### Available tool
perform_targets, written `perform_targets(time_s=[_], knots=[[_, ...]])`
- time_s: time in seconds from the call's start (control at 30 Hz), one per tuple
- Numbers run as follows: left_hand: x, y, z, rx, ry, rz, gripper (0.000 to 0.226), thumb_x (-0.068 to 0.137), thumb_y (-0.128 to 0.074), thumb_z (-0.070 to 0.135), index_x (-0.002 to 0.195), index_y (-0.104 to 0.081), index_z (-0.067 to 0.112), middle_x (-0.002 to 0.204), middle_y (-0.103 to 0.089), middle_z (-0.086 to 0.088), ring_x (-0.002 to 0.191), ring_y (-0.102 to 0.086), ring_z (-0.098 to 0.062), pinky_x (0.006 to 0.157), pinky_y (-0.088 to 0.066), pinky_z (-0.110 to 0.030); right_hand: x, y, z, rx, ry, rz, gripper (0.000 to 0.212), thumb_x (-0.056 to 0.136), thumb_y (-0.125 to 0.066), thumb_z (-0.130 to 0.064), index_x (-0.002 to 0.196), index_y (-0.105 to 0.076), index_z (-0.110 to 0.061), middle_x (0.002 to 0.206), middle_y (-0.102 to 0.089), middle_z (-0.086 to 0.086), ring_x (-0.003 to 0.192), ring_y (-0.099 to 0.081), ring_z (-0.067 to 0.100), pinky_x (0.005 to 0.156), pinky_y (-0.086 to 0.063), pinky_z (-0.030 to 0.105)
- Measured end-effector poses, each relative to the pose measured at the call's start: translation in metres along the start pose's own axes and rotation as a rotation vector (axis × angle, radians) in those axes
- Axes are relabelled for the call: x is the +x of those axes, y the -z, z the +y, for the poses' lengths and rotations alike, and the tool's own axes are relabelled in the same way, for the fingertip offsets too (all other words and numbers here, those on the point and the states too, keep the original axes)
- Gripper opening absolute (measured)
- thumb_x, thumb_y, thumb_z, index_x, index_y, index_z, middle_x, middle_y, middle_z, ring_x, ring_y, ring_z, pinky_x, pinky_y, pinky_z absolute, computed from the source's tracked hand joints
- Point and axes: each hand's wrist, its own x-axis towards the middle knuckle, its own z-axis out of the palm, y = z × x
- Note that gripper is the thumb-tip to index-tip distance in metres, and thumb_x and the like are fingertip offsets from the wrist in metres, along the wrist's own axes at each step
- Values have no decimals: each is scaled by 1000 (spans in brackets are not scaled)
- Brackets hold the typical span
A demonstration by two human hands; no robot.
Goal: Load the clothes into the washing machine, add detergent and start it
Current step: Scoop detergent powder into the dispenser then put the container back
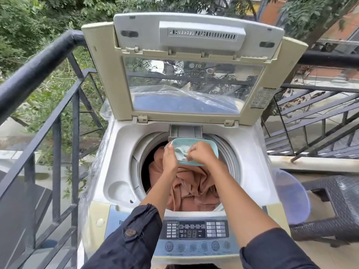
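A top-loading washing machine [124,171] stands before me with its lid [194,70] raised. Rust-brown clothes [192,187] fill the drum. At the back rim of the drum the grey detergent drawer [185,131] is pulled out. Just below the drawer, above the clothes, my left hand [170,158] grips the left rim of a pale teal container [212,145] with white powder inside. My right hand [202,152] reaches into the container and pinches a small light scoop [182,151]. The control panel [194,230] shows a lit display.
A dark metal railing [48,113] runs close along the left side, with greenery beyond. On the right stand a translucent bluish tub [291,195] and a dark woven stool [334,206]. More railing and stairs lie at the right rear.
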Motion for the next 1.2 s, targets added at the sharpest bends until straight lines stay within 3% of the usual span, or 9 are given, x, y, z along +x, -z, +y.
perform_targets(time_s=[0.2, 0.37, 0.53, 0.67, 0.7, 0.77, 0.87, 1.03, 1.2], knots=[[8, -1, -9, 55, -13, -8, 54, 83, -30, 52, 120, -58, 24, 125, -61, -7, 120, -54, -30, 108, -38, -50, 1, 15, 3, 262, -186, -171, 9, 72, -71, -8, 75, -63, -7, 67, -53, 2, 62, -50, 18, 53, -39, 26], [26, 0, -24, 49, 33, 46, 63, 67, -30, 63, 111, -63, 31, 118, -65, -4, 113, -59, -28, 104, -42, -51, 4, 30, 8, 705, -309, -263, 22, 82, -57, 4, 64, -54, -8, 44, -53, -2, 35, -45, 5, 31, -28, 15], [14, 3, -11, 113, 100, 39, 63, 69, -27, 61, 111, -63, 32, 117, -65, -4, 108, -61, -27, 98, -48, -49, 18, 47, 4, 964, -327, -165, 19, 85, -52, 3, 69, -54, -6, 33, -49, -6, 24, -38, 2, 28, -25, 11], [9, 5, 1, 149, 81, 23, 53, 78, -28, 53, 110, -63, 30, 115, -64, -4, 105, -61, -26, 97, -48, -49, 31, 53, -7, 878, -279, 112, 12, 75, -66, 0, 67, -59, -7, 54, -59, 1, 47, -53, 9, 44, -37, 20], [7, 6, 5, 147, 76, 21, 48, 84, -29, 48, 113, -62, 28, 116, -63, -5, 106, -60, -26, 97, -49, -46, 33, 53, -11, 800, -263, 186, 7, 71, -70, -4, 72, -64, -5, 67, -63, 5, 60, -58, 15, 52, -44, 25], [8, 9, 8, 158, 77, 20, 42, 95, -30, 39, 117, -61, 24, 117, -61, -5, 107, -58, -26, 95, -49, -39, 35, 51, -14, 581, -238, 306, 19, 69, -73, -10, 87, -72, -4, 85, -69, 10, 79, -63, 23, 68, -50, 29], [10, 11, 9, 218, 46, 22, 45, 92, -29, 43, 118, -62, 27, 121, -62, -4, 112, -57, -26, 102, -43, -42, 34, 46, -19, 326, -111, 413, 16, 76, -66, -11, 86, -74, -2, 96, -73, 19, 91, -67, 33, 77, -52, 34], [11, 15, 12, 201, 46, 30, 42, 96, -29, 36, 116, -63, 23, 116, -64, -5, 105, -59, -25, 93, -46, -37, 29, 41, -31, 53, 20, 530, 20, 82, -60, -12, 95, -76, -14, 100, -72, 14, 96, -64, 34, 80, -50, 35], [12, 17, 10, 196, 47, 60, 42, 94, -29, 36, 114, -63, 24, 116, -64, -7, 107, -59, -27, 98, -45, -45, 29, 38, -32, -62, 112, 605, 22, 85, -55, -4, 98, -73, -8, 109, -62, 14, 97, -61, 35, 78, -47, 36]])
